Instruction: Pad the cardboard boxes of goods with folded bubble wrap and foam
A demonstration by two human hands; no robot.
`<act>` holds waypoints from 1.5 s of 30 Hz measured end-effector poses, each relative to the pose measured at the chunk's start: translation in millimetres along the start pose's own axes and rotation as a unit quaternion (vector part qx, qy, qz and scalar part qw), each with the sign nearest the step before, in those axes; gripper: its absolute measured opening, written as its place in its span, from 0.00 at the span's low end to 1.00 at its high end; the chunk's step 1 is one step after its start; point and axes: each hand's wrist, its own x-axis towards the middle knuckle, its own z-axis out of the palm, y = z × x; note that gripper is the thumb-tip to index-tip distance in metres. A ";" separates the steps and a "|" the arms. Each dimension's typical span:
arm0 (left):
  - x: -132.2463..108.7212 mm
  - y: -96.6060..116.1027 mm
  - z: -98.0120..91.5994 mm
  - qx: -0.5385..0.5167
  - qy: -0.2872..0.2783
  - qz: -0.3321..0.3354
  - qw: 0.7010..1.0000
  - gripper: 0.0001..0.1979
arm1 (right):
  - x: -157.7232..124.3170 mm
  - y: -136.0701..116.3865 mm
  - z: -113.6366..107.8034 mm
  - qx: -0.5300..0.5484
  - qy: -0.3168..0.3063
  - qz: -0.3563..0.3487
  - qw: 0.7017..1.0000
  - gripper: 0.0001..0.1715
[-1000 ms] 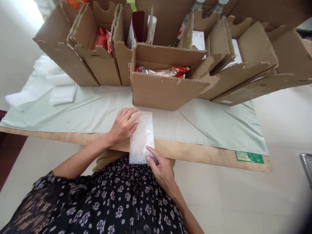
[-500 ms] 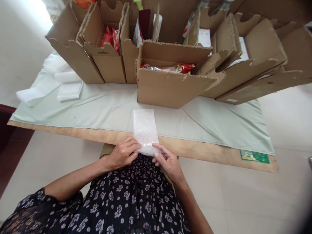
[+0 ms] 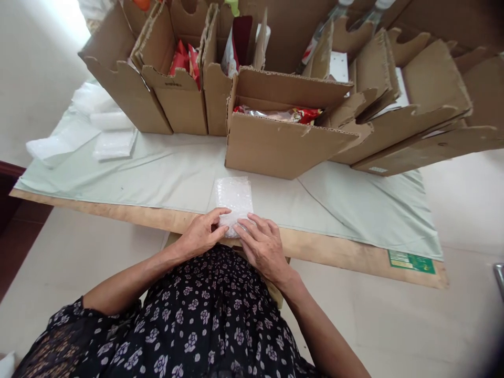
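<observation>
A small sheet of bubble wrap point(image 3: 233, 194) lies at the table's front edge, its near end folded over on itself. My left hand point(image 3: 202, 233) touches its left side, with thumb and forefinger apart on top of the wrap. From the right, my right hand point(image 3: 262, 244) lies on the folded end with its fingers stretched out flat. Whether anything is inside the fold, I cannot tell.
Several open cardboard boxes point(image 3: 291, 147) line the back of the table, some with red packets point(image 3: 180, 60) in them. More bubble wrap pieces point(image 3: 114, 144) lie at the left. A green card point(image 3: 411, 261) is at the right front edge of the cloth-covered table point(image 3: 165, 184).
The near end of the bubble wrap has been turned over away from me, so the sheet looks shorter. Both hands have moved slightly forward, and the right fingers now lie flat on it.
</observation>
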 end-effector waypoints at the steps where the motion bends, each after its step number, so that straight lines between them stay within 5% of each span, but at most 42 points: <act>1: -0.9 0.0 0.6 0.024 0.017 0.015 0.999 0.19 | 1.6 3.3 3.1 0.000 -0.005 -0.006 1.000 0.21; 6: -16.1 -0.4 2.7 0.187 0.155 0.173 0.954 0.15 | 13.0 10.4 -2.4 0.026 -0.020 -0.026 0.999 0.20; 11: -19.8 -7.9 8.3 0.216 0.118 0.236 0.940 0.13 | 27.2 15.5 -13.0 0.107 -0.084 0.009 0.991 0.19; 15: -2.5 -12.0 9.3 0.172 0.127 0.183 0.960 0.12 | 26.7 20.9 -11.9 0.143 -0.057 0.069 0.986 0.17; 19: 19.0 -11.0 3.9 0.126 0.092 0.119 0.981 0.12 | 21.3 17.7 -12.3 0.036 0.039 0.065 0.996 0.15; 25: 25.4 -8.0 -1.8 0.134 0.146 0.070 0.978 0.14 | 31.7 23.8 1.5 0.016 -0.002 0.024 1.000 0.15; 29: 7.9 -4.9 -4.0 -0.088 0.181 -0.029 0.979 0.17 | 37.2 31.4 4.1 0.122 0.045 0.106 0.986 0.15; 32: 0.3 -1.1 1.4 -0.300 0.107 -0.093 0.943 0.25 | 34.5 23.0 -1.5 0.234 0.051 0.190 0.952 0.17; 36: 6.9 7.2 16.0 -0.446 0.041 -0.076 0.891 0.28 | 30.4 3.7 -5.2 0.352 -0.003 0.240 0.905 0.19; 39: 14.1 14.9 21.5 -0.459 0.064 -0.069 0.883 0.25 | 27.7 0.8 -6.8 0.300 0.027 0.256 0.918 0.19; 41: 16.2 21.2 20.3 -0.417 0.067 -0.070 0.904 0.22 | 25.0 6.9 -11.5 0.258 0.057 0.276 0.924 0.23; 45: 16.5 35.0 17.1 -0.270 -0.010 -0.040 0.962 0.28 | 20.1 25.6 -29.6 0.382 -0.009 0.277 0.881 0.45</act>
